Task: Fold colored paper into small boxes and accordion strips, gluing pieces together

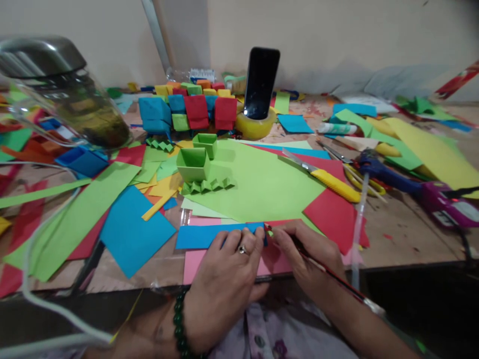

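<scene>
My left hand [232,264], with a ring and a green bead bracelet, presses its curled fingers onto a blue paper strip [202,236]. The strip lies flat near the table's front edge, over pink and red paper. At the strip's right end, my right hand [314,249] is closed around a thin red-and-black paintbrush [346,284]. The brush slants down to the right, its pale metal-looking end pointing away from the strip. Its other end is near my left fingertips, where a small red and green bit shows. My right fingers partly hide the contact there.
Behind the strip lies a large green sheet [262,174] with folded green boxes [193,164] and a yellow cutter [335,184]. A glue gun [419,192] lies right. A phone [262,82] leans in yellow tape [256,124]. A glass jar [82,99] stands left, near a white cable [28,269].
</scene>
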The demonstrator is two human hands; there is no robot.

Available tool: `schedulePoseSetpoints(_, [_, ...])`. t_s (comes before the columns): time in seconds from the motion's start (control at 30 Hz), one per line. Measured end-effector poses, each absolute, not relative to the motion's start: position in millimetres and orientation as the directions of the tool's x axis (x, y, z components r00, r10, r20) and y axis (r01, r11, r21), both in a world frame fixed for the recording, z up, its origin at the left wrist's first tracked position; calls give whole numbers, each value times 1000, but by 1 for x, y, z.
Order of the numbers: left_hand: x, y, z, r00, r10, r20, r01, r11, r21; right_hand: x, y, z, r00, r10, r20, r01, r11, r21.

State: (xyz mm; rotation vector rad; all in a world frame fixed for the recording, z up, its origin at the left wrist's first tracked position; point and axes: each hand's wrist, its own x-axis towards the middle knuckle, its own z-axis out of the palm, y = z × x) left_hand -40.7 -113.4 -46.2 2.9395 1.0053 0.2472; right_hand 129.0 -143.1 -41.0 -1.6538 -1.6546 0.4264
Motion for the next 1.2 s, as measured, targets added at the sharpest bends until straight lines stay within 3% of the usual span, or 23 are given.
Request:
schedulePoseSetpoints(0.37, [-41,-114,-47,772,614,165,610,-789,82,129,-145,-41,174,953,249,653,78,-753])
schedulePoseSetpoints(0.5, [-42,-113,-47,770,612,178,604,-790,104,133,-157,-46,368,814,450,543,205,-814])
schedulePoseSetpoints(0.6, [-44,-112,-49,761,621,188,611,-783,115,139,-161,-44,218,821,528,585,323,-744])
schedulePoseSetpoints(0.7, [-46,-115,-52,750,618,236,616,-783,90,147,-154,-38,82,852,517,771,274,-574])
schedulePoseSetpoints(0.77, [-48,-117,-55,741,599,305,617,-786,43,154,-147,-34,19,879,476,866,223,-447])
schedulePoseSetpoints(0.87, [-49,-120,-57,729,576,370,621,-784,-1,161,-138,-29,-34,963,269,928,130,-350])
schedulePoseSetpoints(1.0, [-51,-123,-54,727,599,335,616,-785,67,161,-137,-22,-5,988,151,964,45,-261])
schedulePoseSetpoints(1.1, [-54,-127,-51,729,612,308,611,-784,109,155,-144,-16,-24,993,119,965,54,-256])
schedulePoseSetpoints(1.2, [-58,-131,-50,722,613,322,615,-781,108,148,-153,-9,-96,993,70,930,115,-349])
